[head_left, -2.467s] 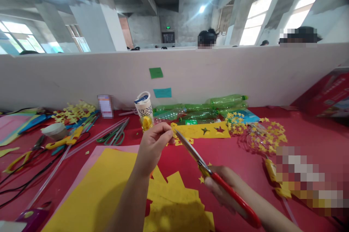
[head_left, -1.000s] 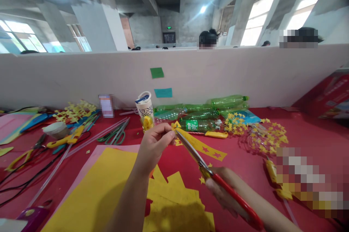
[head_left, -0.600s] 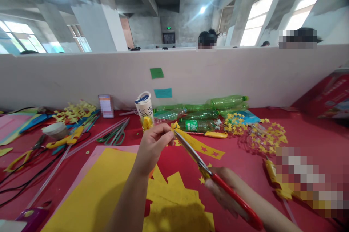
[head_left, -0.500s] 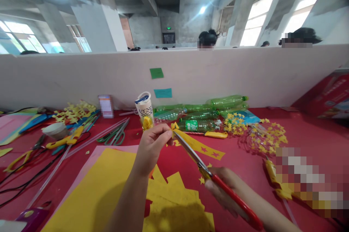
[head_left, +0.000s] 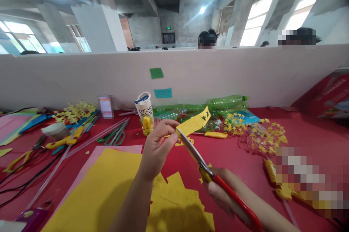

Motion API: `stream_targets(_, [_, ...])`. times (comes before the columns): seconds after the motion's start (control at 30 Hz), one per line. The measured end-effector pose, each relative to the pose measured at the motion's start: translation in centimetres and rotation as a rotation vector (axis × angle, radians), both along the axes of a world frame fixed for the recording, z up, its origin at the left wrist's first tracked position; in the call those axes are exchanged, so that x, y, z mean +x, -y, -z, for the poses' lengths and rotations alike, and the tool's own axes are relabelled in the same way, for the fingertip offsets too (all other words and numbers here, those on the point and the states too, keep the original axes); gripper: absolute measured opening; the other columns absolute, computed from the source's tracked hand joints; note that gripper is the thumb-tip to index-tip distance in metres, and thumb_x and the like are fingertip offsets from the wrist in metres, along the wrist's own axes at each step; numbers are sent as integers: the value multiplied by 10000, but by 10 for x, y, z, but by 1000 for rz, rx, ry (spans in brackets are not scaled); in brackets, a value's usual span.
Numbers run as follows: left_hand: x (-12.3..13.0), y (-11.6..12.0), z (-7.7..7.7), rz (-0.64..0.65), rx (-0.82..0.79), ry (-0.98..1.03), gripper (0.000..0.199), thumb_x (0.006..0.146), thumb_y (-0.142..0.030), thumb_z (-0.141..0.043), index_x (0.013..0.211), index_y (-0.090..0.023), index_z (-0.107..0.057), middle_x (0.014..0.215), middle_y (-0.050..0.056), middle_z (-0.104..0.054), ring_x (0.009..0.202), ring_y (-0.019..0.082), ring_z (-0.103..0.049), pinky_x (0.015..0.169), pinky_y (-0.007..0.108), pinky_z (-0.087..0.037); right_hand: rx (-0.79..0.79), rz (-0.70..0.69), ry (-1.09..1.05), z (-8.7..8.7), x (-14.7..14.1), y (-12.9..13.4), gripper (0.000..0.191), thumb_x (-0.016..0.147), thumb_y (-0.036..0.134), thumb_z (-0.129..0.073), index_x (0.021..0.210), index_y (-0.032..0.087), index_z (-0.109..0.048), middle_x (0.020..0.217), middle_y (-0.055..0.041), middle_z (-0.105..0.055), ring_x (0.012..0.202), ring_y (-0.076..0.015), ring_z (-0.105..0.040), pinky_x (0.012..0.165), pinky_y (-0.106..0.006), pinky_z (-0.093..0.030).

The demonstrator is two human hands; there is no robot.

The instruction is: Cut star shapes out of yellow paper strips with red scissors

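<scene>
My left hand [head_left: 161, 146] pinches the lower left end of a yellow strip [head_left: 195, 122], which slants up to the right and has star-shaped holes near its far end. Red-handled scissors [head_left: 231, 192] are in my right hand [head_left: 222, 188]; their blades point up and left and meet the strip beside my left fingertips. Small yellow cut stars lie just under the blades. Yellow sheets [head_left: 109, 177] and several cut yellow pieces [head_left: 177, 199] lie below my hands on the red table.
Green plastic bottles [head_left: 226, 101] and a white cup [head_left: 144, 106] stand or lie by the white partition [head_left: 81, 76]. At left are green-handled scissors [head_left: 118, 137] and a glue gun [head_left: 65, 140]; at right, star garlands [head_left: 269, 137] and another glue gun [head_left: 271, 172].
The yellow strip has swung from pointing down right to pointing up right. My left hand has shifted slightly right and down, while the scissors have barely moved.
</scene>
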State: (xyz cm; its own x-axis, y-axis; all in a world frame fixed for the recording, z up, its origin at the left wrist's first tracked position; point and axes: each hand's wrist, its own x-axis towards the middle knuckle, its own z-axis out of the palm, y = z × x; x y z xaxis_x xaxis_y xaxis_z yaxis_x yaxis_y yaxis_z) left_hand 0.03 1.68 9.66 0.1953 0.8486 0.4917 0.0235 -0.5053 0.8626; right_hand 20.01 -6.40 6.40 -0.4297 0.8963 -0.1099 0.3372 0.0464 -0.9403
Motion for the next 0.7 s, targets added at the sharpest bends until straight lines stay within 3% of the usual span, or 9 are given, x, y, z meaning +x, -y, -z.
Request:
stream_targets(0.33, [-3, -1, 2, 47, -63, 29, 210, 828, -132, -526, 632, -195, -569, 1029, 34, -612, 1023, 197, -542, 875, 293, -403, 9, -27, -3, 5, 1, -1, 548, 848, 733, -355, 685, 210, -364, 491, 65, -409, 392, -63, -353, 383, -194, -244])
stream_targets(0.7, [0, -2, 5, 40, -80, 47, 209, 834, -166, -520, 632, -196, -564, 836, 30, -561, 876, 179, -534, 738, 273, -413, -82, 85, -20, 15, -8, 0, 557, 819, 744, -385, 649, 215, -351, 478, 82, -382, 334, -39, -350, 309, -142, -252])
